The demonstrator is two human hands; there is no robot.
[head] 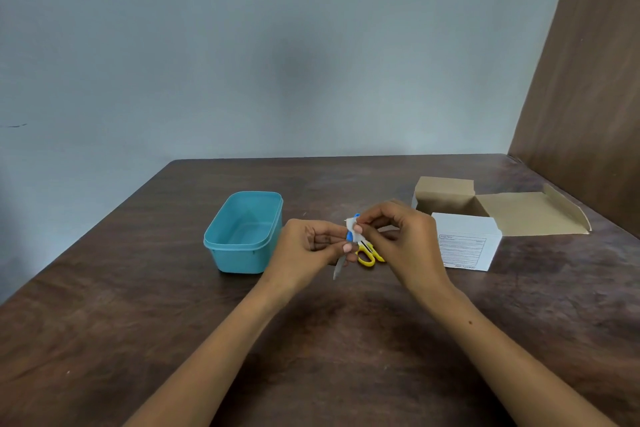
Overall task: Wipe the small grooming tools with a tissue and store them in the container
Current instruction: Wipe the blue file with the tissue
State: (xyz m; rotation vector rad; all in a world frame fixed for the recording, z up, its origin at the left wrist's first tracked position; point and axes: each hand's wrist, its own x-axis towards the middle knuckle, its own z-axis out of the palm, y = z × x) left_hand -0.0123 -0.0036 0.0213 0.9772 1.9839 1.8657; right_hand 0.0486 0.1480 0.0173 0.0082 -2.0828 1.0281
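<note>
Blue-handled tool (349, 237) is held over the tabletop (173, 305) by the left hand (311, 244), while the right hand (398, 236) pinches a tissue (351, 224) on its top. Wiping seems underway; next the tool must go into the teal container (242, 236), just left.

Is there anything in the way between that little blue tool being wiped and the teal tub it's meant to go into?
Nothing visible blocks it. The blue-handled tool is held above the table, with only the left hand that grips it lying between it and the open teal container. The yellow scissors lie on the far side.
</note>
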